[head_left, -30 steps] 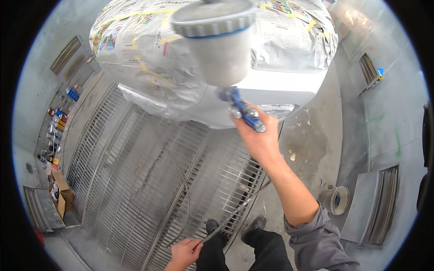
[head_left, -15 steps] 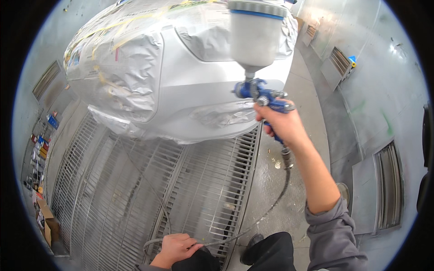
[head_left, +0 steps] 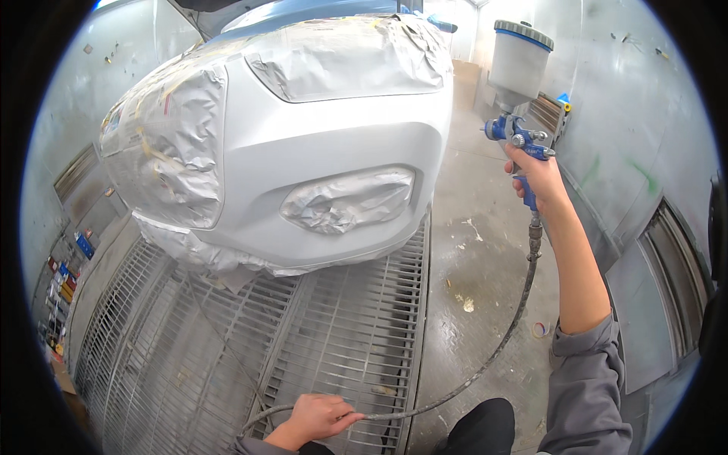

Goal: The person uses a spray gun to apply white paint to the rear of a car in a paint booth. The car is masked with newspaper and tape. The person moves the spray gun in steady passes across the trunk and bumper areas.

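My right hand is closed round the grip of a blue spray gun, held out to the right of the car. On top of the gun sits a whitish paint cup with a grey lid. A hose hangs from the gun's grip and curves down to my left hand, whose fingers are wrapped round it low in front of me. Ahead is a white car bumper. Crumpled masking paper covers its lamp opening, and more masking paper covers the car's left side.
A slatted floor grate runs under and before the car, beside a grey concrete floor. Walls with vents stand on both sides. Several cans and boxes line the far left.
My right hand has carried the spray gun rightward, from in front of the bumper to beyond its right edge. The view has shifted too. My left hand still holds the hose.
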A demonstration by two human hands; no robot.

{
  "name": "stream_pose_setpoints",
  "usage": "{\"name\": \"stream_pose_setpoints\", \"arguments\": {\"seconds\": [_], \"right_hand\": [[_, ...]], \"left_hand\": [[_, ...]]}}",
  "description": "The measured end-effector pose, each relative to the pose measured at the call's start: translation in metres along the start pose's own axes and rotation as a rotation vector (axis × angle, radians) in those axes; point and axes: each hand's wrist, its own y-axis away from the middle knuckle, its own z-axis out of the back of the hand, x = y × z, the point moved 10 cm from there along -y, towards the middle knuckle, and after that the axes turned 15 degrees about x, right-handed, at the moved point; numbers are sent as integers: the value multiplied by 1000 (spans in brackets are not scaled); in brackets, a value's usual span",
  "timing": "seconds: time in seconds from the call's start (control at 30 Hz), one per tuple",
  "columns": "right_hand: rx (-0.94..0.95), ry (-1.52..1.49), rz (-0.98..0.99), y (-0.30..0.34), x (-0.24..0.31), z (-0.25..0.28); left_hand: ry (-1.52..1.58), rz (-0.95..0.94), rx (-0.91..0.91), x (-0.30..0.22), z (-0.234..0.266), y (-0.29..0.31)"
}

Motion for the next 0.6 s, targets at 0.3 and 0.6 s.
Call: {"name": "stream_pose_setpoints", "arguments": {"seconds": [0.3,0.6], "right_hand": [[-86,139,147,54,-14,-69],[63,177,331,83,42,-224]], "left_hand": [[2,18,173,25,-97,-3],[107,94,285,49,-129,44]]}}
